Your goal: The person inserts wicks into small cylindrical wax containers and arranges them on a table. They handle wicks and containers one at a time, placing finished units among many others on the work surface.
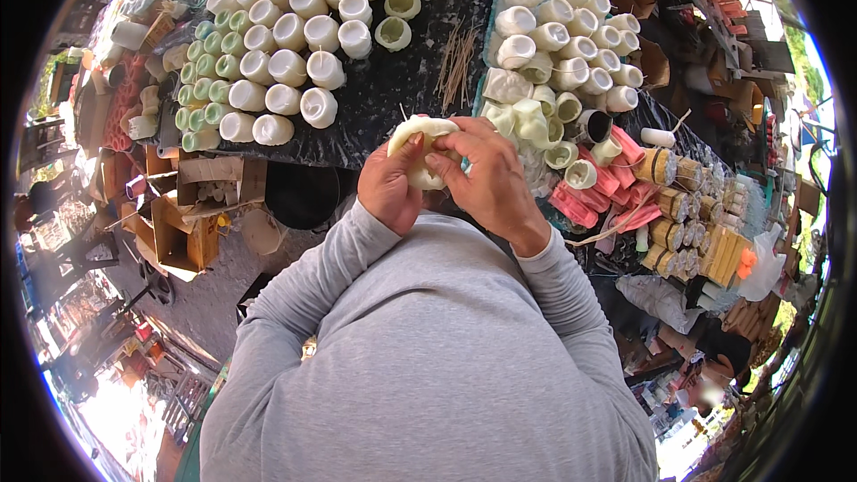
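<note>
Close to my body, a pale cream, cup-shaped soft mould (427, 128) is held between both hands, its rim bulging and turned outward. My left hand (390, 187) is closed on its left side, with the thumb pressed over the edge. My right hand (493, 180) grips the right side, fingers bent over the top and thumb against the wall. A thin wick-like tip and a small reddish spot show at its far edge; the inside is mostly hidden by my fingers. Beyond it on the black-covered table (375, 94) lies a loose pile of thin sticks (457, 62).
Rows of round white candles (287, 67) with wicks and pale green cups (214, 67) fill the table's left. A teal crate (491, 54) holds more candles. Rightward lie cream moulds (527, 120), pink moulds (616, 174) and bundled sticks (669, 201). Cardboard boxes (183, 236) stand below left.
</note>
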Demonstrator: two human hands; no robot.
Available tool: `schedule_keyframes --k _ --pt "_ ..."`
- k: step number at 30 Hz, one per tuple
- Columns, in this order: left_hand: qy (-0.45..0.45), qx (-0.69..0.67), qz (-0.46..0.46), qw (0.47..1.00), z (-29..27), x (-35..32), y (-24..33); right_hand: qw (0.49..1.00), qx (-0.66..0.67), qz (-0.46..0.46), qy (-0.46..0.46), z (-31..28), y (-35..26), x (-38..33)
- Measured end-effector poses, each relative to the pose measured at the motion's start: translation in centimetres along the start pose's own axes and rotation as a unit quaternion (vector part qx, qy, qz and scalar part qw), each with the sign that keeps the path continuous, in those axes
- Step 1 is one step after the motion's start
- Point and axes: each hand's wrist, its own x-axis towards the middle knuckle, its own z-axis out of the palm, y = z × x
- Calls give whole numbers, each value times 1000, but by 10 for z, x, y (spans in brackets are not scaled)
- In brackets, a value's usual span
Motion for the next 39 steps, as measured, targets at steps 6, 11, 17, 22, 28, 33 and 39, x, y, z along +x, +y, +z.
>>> schedule_keyframes --k 6,11,17,22,28,33,39 --pt "24 57 50 997 -1 1 -6 988 -142 -65 -4 10 3 0" --pt "22 117 52 992 0 1 -8 971 -223 -90 -10 14 8 -7" --pt "-9 145 34 989 1 -1 -7 987 -154 -32 -1 8 15 -12" --pt "-2 135 22 991 1 -2 -10 990 -135 -9 -45 2 16 -12" --pt "-2 129 38 991 -1 4 -9 998 -64 4 -17 -6 17 -8" --pt "9 111 29 993 -3 1 -3 999 -29 -1 -35 -11 18 -7" --pt "32 98 44 994 -4 4 4 991 98 73 -49 -10 14 -13"
